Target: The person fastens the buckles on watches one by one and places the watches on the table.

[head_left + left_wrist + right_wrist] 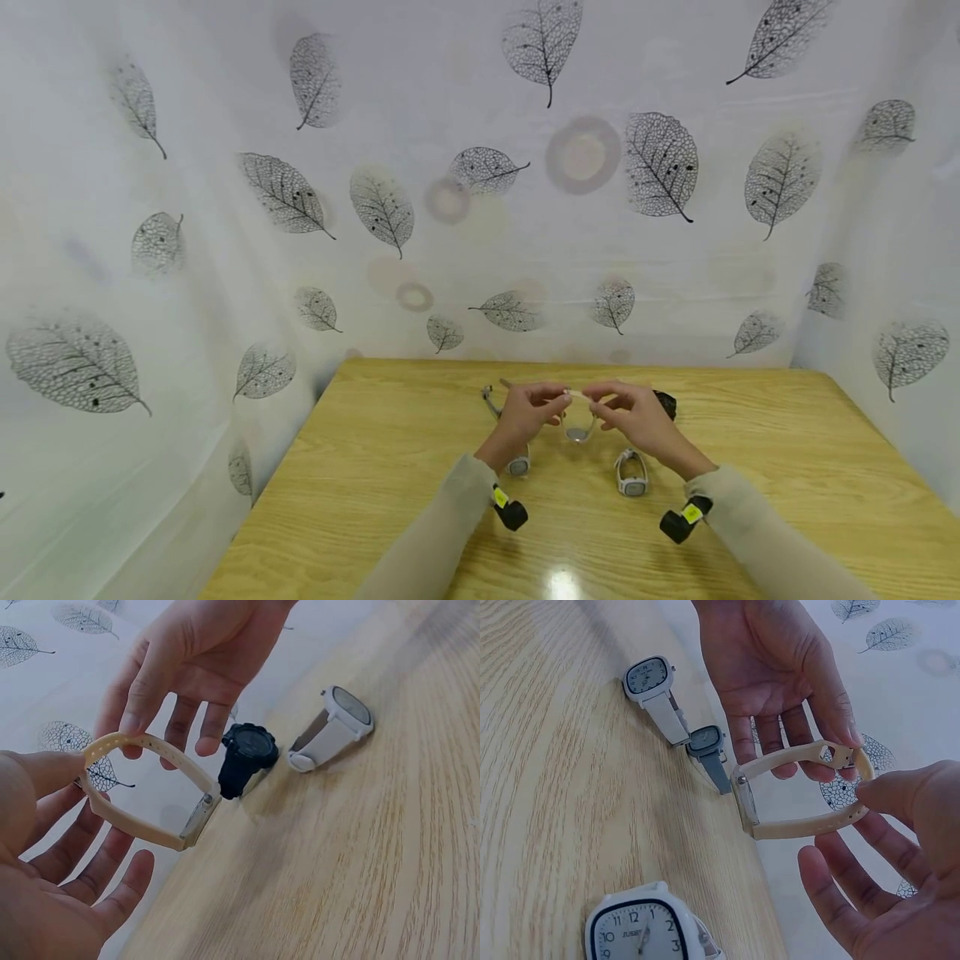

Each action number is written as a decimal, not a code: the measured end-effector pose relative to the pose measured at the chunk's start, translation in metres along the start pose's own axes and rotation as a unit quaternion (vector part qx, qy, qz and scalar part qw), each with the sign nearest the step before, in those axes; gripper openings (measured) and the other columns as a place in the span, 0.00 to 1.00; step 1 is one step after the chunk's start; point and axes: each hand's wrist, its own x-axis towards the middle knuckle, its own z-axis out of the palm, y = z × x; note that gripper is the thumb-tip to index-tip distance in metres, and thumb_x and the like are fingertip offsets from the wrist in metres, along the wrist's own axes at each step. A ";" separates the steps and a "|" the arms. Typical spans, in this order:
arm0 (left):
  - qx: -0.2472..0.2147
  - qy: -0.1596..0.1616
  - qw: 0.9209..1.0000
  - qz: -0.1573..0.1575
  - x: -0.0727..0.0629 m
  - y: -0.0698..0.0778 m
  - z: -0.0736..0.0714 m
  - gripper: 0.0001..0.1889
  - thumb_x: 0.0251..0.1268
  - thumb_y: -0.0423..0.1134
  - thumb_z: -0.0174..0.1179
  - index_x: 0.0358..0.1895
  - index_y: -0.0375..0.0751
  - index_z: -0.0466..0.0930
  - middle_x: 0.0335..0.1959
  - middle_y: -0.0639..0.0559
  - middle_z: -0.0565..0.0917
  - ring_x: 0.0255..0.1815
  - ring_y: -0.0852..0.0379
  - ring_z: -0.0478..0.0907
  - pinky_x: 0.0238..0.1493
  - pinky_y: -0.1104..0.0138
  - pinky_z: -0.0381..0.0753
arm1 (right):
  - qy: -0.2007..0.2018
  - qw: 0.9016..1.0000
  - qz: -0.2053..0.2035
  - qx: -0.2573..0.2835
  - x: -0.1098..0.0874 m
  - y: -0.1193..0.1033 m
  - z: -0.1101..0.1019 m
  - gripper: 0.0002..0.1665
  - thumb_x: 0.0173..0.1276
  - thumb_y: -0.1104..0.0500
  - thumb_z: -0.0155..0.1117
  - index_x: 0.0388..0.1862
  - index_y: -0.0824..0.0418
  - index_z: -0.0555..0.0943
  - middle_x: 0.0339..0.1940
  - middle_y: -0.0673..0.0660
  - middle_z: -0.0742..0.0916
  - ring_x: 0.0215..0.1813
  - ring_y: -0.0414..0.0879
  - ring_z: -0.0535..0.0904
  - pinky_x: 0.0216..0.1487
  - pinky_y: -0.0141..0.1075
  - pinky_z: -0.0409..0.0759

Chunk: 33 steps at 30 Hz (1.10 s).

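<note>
Both hands hold up a cream-strapped watch [577,434], its small case hanging below and the strap bent into a loop. My left hand [528,412] pinches the buckle end between thumb and forefinger; the other fingers spread loosely. On the opposite side, my right hand [633,412] pinches the strap with its thumb and forefinger. Strap holes show in the left wrist view on the cream watch [142,742]. In the right wrist view the strap ends of the watch [802,754] meet between the fingertips; whether they are fastened cannot be told.
A white watch [632,487] stands on the wooden table [360,467] below the right hand. Another white watch [518,466] and a grey-blue watch [707,739] lie near the left hand. Behind the right hand is a black watch [251,742]. A leaf-patterned curtain [480,242] surrounds the table.
</note>
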 end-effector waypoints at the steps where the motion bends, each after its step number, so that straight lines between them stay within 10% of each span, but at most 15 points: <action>1: -0.001 -0.001 1.000 0.000 0.000 0.000 0.000 0.12 0.71 0.41 0.68 0.52 0.41 0.89 0.45 0.49 0.89 0.39 0.50 0.85 0.48 0.49 0.87 | 0.000 1.000 0.002 -0.001 0.000 0.000 0.000 0.16 0.77 0.58 0.65 0.59 0.61 0.84 0.57 0.69 0.84 0.45 0.60 0.85 0.41 0.50 0.88; 18: -0.013 -0.020 1.000 0.004 -0.001 -0.002 -0.002 0.12 0.72 0.45 0.67 0.48 0.40 0.90 0.43 0.39 0.87 0.37 0.52 0.82 0.48 0.54 0.87 | -0.004 1.000 0.012 -0.019 -0.001 -0.013 0.008 0.17 0.77 0.60 0.64 0.61 0.64 0.83 0.56 0.67 0.85 0.47 0.65 0.85 0.41 0.47 0.88; 33: -0.044 -0.002 0.999 0.025 0.002 0.001 -0.003 0.14 0.72 0.41 0.67 0.51 0.33 0.87 0.43 0.51 0.88 0.38 0.59 0.83 0.45 0.61 0.88 | -0.040 0.999 0.027 -0.001 -0.001 0.000 0.011 0.20 0.78 0.55 0.64 0.63 0.64 0.79 0.48 0.62 0.87 0.42 0.60 0.85 0.37 0.49 0.86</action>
